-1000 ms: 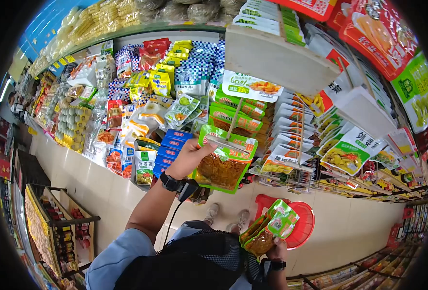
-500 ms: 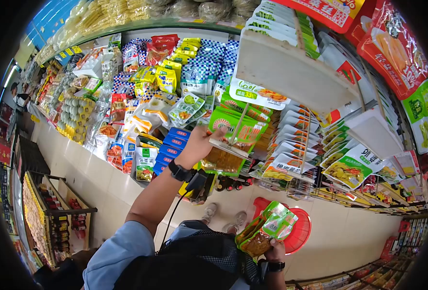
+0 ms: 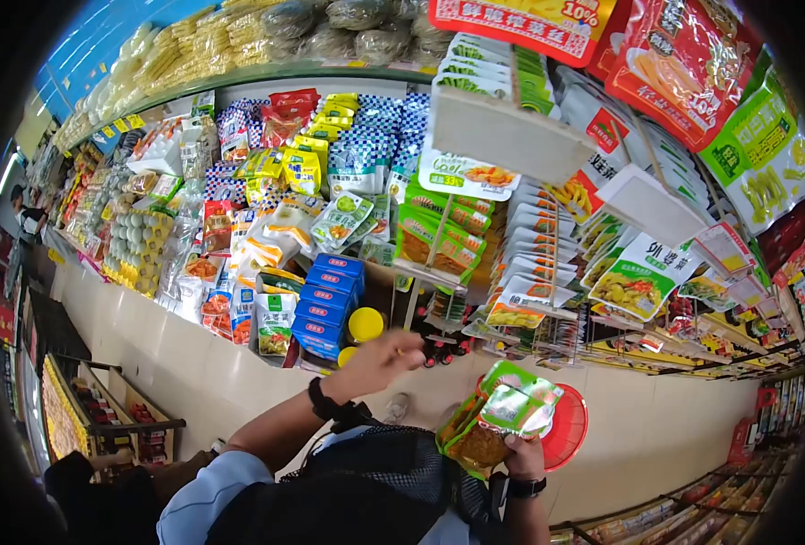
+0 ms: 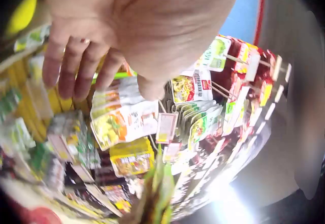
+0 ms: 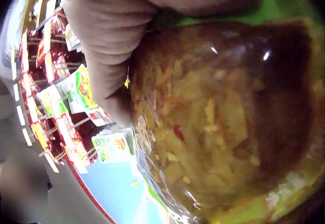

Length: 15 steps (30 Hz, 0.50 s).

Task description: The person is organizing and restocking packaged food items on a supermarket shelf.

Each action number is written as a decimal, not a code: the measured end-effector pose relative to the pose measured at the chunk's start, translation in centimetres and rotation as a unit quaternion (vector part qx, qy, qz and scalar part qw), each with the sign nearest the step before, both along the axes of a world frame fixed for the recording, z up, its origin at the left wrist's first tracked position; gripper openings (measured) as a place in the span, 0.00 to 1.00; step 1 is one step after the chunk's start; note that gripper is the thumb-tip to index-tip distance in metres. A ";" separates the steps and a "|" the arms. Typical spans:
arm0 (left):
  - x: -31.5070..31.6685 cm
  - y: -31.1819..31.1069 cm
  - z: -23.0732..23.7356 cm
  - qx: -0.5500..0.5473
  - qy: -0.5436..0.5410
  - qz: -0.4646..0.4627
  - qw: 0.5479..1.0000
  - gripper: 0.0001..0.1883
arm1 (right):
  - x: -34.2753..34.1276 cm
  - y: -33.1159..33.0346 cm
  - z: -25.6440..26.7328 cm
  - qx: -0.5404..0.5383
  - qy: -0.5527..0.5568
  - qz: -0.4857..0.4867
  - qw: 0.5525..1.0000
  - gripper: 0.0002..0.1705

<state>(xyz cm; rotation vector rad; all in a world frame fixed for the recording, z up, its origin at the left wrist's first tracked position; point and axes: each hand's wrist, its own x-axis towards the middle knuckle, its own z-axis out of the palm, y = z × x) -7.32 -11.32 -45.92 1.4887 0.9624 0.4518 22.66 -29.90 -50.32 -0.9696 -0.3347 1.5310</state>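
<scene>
In the head view my left hand [image 3: 380,365] is in front of my body, its fingers relaxed and nothing in them. The left wrist view shows its palm and loose fingers the same way. My right hand [image 3: 524,456] grips several green-edged pouches [image 3: 502,418] of brown pickled vegetables low at my right side. Close up in the right wrist view, the thumb lies along one clear-fronted pouch [image 5: 218,107] with brown shreds and red bits inside. Matching green pouches [image 3: 434,243] hang on a rack hook beyond my left hand.
A red basket [image 3: 567,427] stands on the floor behind the held pouches. Blue boxes [image 3: 325,309] and yellow-lidded jars [image 3: 366,323] sit at the shelf corner. More hanging packets [image 3: 647,277] stick out on hooks at the right. A wooden rack [image 3: 116,409] stands at lower left.
My left hand has let go of the front green pouch at the hook and drawn back toward my body. The right hand keeps its pouches, slightly raised.
</scene>
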 end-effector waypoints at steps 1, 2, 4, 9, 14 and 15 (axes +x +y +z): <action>0.5 -0.8 -0.7 -0.031 -0.063 -0.041 0.997 0.29 | -0.6 0.8 0.7 0.003 -0.015 0.024 1.000 0.42; 1.3 -1.4 -1.4 -0.060 -0.127 -0.082 0.987 0.31 | -1.2 1.8 1.5 0.007 -0.031 0.046 0.998 0.43; 2.3 -2.1 -0.7 -0.064 -0.179 -0.153 0.970 0.31 | -2.5 3.5 1.8 0.025 -0.047 0.091 0.994 0.40; 1.6 -1.9 -0.8 -0.363 -0.226 -0.077 0.901 0.23 | -4.6 5.6 1.8 0.006 -0.087 0.106 0.990 0.28; 0.8 -2.2 -2.7 -0.261 -0.194 -0.063 0.944 0.19 | -6.1 4.9 3.7 -0.021 -0.104 0.103 0.989 0.29; 0.9 -2.2 -2.3 -0.235 -0.185 -0.055 0.953 0.19 | -6.1 4.7 3.6 -0.022 -0.104 0.097 0.990 0.29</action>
